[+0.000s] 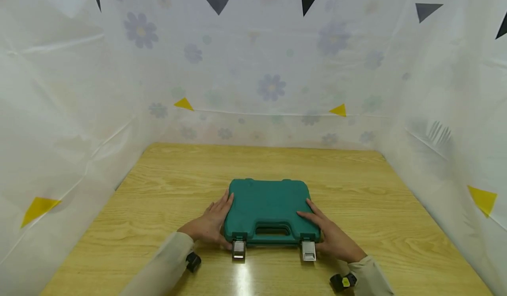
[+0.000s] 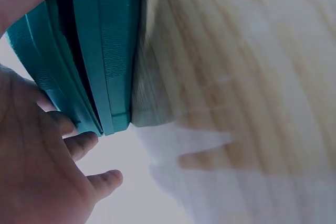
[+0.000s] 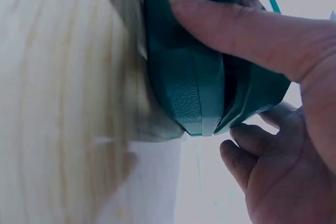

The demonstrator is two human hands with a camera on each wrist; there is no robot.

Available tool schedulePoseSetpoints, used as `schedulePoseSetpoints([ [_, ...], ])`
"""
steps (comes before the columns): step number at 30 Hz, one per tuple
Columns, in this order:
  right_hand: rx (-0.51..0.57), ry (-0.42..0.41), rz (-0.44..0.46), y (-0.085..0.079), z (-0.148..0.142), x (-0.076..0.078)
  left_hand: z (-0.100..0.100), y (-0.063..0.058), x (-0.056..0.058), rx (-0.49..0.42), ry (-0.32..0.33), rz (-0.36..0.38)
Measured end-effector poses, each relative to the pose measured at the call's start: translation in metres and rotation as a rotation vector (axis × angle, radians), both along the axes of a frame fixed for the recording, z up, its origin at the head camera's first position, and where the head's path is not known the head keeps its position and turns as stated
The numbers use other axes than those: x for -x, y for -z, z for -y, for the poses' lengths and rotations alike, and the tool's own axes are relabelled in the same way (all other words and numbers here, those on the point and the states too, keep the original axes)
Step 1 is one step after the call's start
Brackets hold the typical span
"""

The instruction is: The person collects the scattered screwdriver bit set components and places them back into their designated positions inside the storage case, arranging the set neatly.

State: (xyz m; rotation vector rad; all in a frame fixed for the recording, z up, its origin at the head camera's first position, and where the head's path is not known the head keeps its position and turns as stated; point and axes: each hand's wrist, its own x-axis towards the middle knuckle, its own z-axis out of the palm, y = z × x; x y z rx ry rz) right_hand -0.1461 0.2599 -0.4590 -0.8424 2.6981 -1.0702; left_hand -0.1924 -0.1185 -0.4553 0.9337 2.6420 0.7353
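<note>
A green plastic carry case [image 1: 273, 199] lies flat on the table, its handle towards me. Two metal latches, the left one [image 1: 238, 249] and the right one [image 1: 308, 251], hang unfastened at its front edge. My left hand [image 1: 210, 224] holds the case's left side, thumb by the front corner and fingers along the lid's edge. On the right side my right hand [image 1: 336, 238] grips it, fingers over the lid and thumb low at the front. Both wrist views show a dark narrow gap between the lid and the bottom half [image 2: 113, 51]. The case's contents are hidden.
The wooden table [image 1: 190, 164] has white floral-printed sheeting [image 1: 253, 58] hanging behind it and along both sides. Black and yellow triangles are stuck on the sheeting. A small black device sits on each wrist, the left [image 1: 192, 261] and the right [image 1: 343, 282].
</note>
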Motion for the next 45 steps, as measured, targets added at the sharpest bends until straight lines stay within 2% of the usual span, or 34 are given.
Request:
schedulePoseSetpoints([
  [8,0.003,-0.023,0.033,0.000,-0.001,-0.003,0.002,-0.006,-0.007,0.046,0.022,-0.033],
  [14,-0.004,-0.059,0.058,-0.002,-0.002,-0.002,0.002,-0.009,-0.012,0.072,0.017,-0.013],
  [19,0.026,-0.124,0.111,-0.003,-0.005,-0.003,0.001,-0.011,-0.016,0.096,0.039,0.008],
  [23,0.020,-0.149,0.128,-0.004,-0.006,-0.003,-0.002,-0.009,-0.019,0.095,0.037,-0.004],
  [27,-0.018,-0.134,0.070,-0.004,-0.005,-0.003,-0.005,-0.009,-0.022,0.120,0.039,-0.078],
  [32,-0.059,-0.072,-0.010,-0.002,0.004,-0.004,-0.011,-0.009,-0.025,0.190,0.065,-0.197],
  [40,-0.167,0.048,-0.183,0.002,0.017,-0.007,-0.023,-0.011,-0.032,0.280,0.059,-0.261],
  [45,-0.192,0.092,-0.224,0.001,0.021,-0.008,-0.027,-0.014,-0.033,0.313,0.050,-0.295],
])
